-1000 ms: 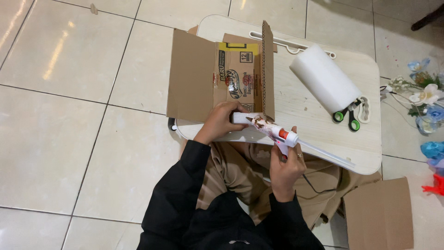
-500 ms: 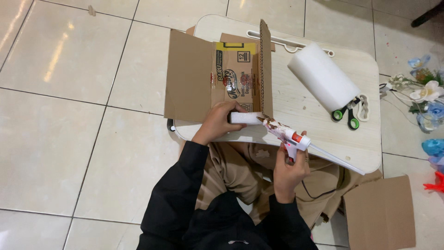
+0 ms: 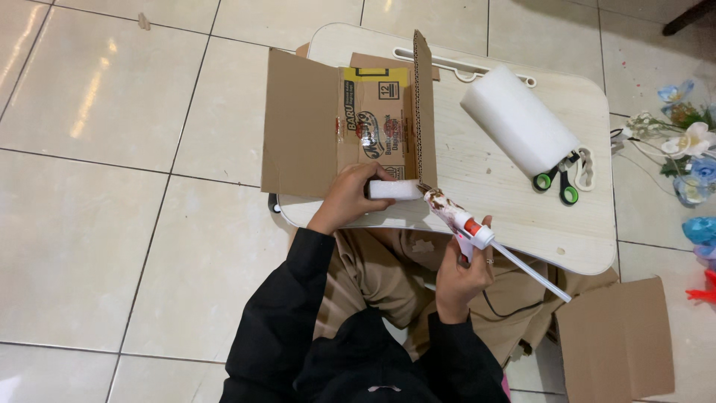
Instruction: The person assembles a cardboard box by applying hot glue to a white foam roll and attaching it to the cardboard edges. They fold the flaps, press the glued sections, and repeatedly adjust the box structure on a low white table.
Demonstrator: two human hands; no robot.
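The left hand (image 3: 349, 200) is wrapped around a white foam block (image 3: 395, 189) at the near edge of the worktop (image 3: 522, 224) — its long axis runs left to right. The right hand (image 3: 461, 272) grips a glue gun (image 3: 459, 220), nozzle touching the block's right end — just beside the cardboard box (image 3: 313, 123)

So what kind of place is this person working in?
Probably a room at home, used for crafts: the person sits on a pale tiled floor at a low wooden lap table, with a glue gun and artificial flowers nearby.
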